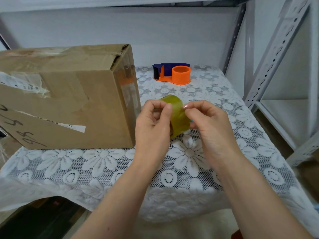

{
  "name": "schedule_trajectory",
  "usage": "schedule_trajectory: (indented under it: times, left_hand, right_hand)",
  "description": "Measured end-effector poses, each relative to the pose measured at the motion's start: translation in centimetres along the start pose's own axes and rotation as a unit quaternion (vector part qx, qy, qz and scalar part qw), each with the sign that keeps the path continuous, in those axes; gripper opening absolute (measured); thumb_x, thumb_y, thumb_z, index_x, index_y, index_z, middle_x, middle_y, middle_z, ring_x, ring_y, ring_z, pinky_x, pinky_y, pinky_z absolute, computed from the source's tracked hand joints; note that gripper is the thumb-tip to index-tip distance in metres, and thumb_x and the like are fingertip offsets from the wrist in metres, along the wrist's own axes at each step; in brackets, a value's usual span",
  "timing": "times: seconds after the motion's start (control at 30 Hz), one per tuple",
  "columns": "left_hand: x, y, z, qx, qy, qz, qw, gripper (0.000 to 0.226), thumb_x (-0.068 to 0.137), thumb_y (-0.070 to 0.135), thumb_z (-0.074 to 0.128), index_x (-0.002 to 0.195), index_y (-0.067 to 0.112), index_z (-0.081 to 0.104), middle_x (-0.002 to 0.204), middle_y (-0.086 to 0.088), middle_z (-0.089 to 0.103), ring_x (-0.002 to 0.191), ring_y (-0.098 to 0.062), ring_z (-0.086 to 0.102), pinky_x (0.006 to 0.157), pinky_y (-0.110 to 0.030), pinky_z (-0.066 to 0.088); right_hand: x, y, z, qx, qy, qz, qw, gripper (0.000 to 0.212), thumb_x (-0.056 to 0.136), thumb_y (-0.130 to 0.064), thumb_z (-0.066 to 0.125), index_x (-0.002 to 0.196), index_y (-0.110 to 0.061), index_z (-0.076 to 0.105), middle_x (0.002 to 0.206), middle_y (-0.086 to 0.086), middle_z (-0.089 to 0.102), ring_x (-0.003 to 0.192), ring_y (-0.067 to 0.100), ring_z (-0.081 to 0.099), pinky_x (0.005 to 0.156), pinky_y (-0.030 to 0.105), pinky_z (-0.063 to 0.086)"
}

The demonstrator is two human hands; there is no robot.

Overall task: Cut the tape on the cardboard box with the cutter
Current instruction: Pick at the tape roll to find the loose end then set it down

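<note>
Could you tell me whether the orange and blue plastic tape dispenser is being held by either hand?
No, the orange and blue plastic tape dispenser sits alone on the lace tablecloth, while both hands grip the yellowish tape roll.

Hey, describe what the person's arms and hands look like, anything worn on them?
Both forearms are bare up to the frame's bottom edge: no sleeves, gloves, watch or bracelets show. The left hand and right hand show no rings on the parts in view. One fingernail on the right hand looks glossy and pale. No markings are visible.
</note>
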State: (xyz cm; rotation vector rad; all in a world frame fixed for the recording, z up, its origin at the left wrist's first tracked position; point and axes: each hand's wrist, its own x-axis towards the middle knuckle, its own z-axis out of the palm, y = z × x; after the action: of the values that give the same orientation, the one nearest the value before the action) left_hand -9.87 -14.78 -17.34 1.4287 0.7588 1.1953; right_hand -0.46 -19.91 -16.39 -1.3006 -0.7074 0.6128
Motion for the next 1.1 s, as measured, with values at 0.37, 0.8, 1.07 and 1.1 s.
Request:
schedule_trajectory:
  times: [0.37,0.8,1.07,1.1]
  left_hand:
    - [0.1,-0.5,-0.1,0.026,0.032,0.014,0.999,0.013,0.093,0.026,0.058,0.102,0.031,0.050,0.085,-0.018,0.067,0.072,-0.032,0.065,0.064,-0.047,0.056]
    - [0.5,-2.1,-0.6,0.319,0.071,0.337,0.883,0.021,0.084,0.016,0.071,0.104,0.009,0.074,0.106,-0.003,0.067,0.102,-0.019,0.058,0.093,-0.018,0.042]
    - [0.8,-1.2,-0.7,0.179,0.095,0.335,0.920,0.017,0.084,0.004,0.071,0.099,0.003,0.064,0.095,-0.002,0.065,0.090,-0.022,0.065,0.082,-0.039,0.054]
    - [0.9,-1.3,-0.8,0.199,0.097,0.365,0.904,0.010,0.082,0.000,0.071,0.090,0.001,0.066,0.091,-0.001,0.062,0.086,-0.023,0.063,0.079,-0.038,0.054]
  right_hand:
    - [0.1,0.3,0.0,-0.032,0.006,-0.026,0.999,0.017,0.081,0.003,0.064,0.079,-0.014,0.066,0.074,-0.006,0.063,0.065,-0.002,0.056,0.062,0.012,0.047]
    - [0.2,0.4,-0.1,-0.010,0.017,-0.018,1.000,0.016,0.081,0.002,0.066,0.080,-0.014,0.067,0.078,-0.002,0.066,0.073,0.006,0.060,0.069,0.019,0.052]
    - [0.3,0.5,0.1,-0.019,0.024,-0.021,0.999,0.019,0.082,0.000,0.066,0.076,-0.018,0.066,0.076,-0.005,0.065,0.070,0.001,0.059,0.066,0.012,0.048]
    - [0.3,0.4,0.1,-0.019,0.024,-0.019,0.999,0.019,0.082,0.000,0.066,0.076,-0.018,0.066,0.076,-0.006,0.065,0.070,0.000,0.058,0.066,0.012,0.049]
